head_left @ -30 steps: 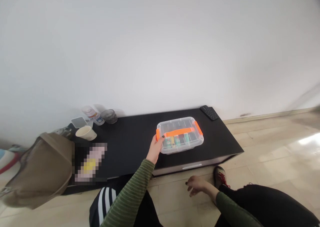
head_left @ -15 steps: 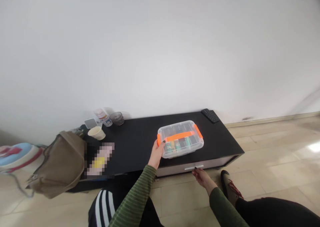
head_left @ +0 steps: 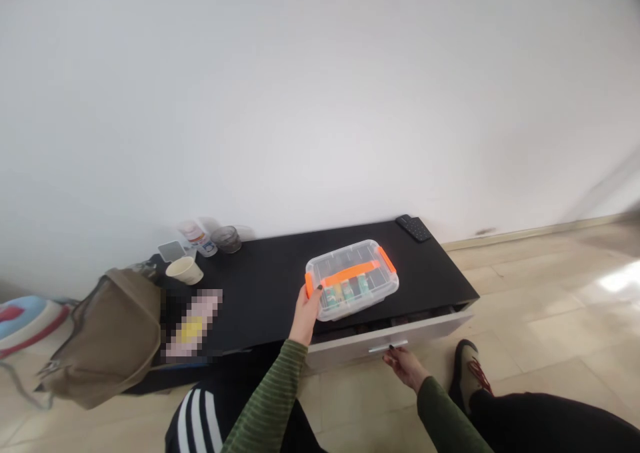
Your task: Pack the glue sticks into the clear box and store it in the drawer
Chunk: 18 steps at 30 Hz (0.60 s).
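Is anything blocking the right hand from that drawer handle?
Nothing visible. The right hand is already at the handle of the partly open drawer; the clear box, held by the left hand, is farther back.

The clear rectangular plastic box [head_left: 350,260] has a bright orange handle [head_left: 353,273] and orange end clips [head_left: 387,260]; small green-and-white items [head_left: 347,290] show through. The low rectangular cabinet [head_left: 265,266] has a black top and a pale grey drawer front [head_left: 345,352] with a silvery bar handle [head_left: 377,350]. The green fabric left sleeve [head_left: 273,393] bears thin paler stripes; the black fabric trousers [head_left: 200,420] show three white stripes.
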Each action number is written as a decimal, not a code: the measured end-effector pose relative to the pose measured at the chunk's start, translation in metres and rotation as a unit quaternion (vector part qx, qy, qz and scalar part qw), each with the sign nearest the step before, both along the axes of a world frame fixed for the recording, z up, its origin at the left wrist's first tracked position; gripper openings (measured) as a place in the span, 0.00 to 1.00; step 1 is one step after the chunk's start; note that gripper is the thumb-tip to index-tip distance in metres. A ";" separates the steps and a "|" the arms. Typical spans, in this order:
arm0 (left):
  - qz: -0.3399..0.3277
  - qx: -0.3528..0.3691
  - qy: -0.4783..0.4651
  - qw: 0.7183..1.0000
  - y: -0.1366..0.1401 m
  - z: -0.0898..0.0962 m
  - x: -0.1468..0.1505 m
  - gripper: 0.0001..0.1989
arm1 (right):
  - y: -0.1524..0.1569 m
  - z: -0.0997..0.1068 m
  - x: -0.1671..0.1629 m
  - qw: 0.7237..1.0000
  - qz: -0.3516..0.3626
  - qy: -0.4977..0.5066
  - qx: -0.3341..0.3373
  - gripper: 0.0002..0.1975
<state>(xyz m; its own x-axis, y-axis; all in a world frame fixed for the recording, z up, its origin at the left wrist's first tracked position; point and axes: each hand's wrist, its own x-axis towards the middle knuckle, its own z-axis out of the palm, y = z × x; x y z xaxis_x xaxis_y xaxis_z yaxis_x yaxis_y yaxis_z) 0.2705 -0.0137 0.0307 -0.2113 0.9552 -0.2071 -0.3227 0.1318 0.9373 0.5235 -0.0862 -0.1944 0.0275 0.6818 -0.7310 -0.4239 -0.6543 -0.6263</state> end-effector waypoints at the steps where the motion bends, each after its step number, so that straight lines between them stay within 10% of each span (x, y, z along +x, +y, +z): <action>1: -0.006 0.003 0.003 1.000 -0.001 0.002 0.001 0.26 | -0.008 0.000 0.000 1.000 -0.015 -0.005 -0.011 0.12; 7: -0.015 0.013 0.037 0.999 -0.010 0.002 0.004 0.24 | -0.055 0.014 -0.001 0.997 -0.005 -0.017 -0.072 0.08; 13: 0.005 0.011 0.018 1.000 -0.026 0.007 0.008 0.25 | -0.092 0.103 0.006 0.913 0.408 -0.011 -0.010 0.17; 18: 0.017 0.000 0.036 0.999 -0.050 0.006 0.013 0.27 | -0.075 0.177 0.027 0.947 0.196 -0.088 0.240 0.25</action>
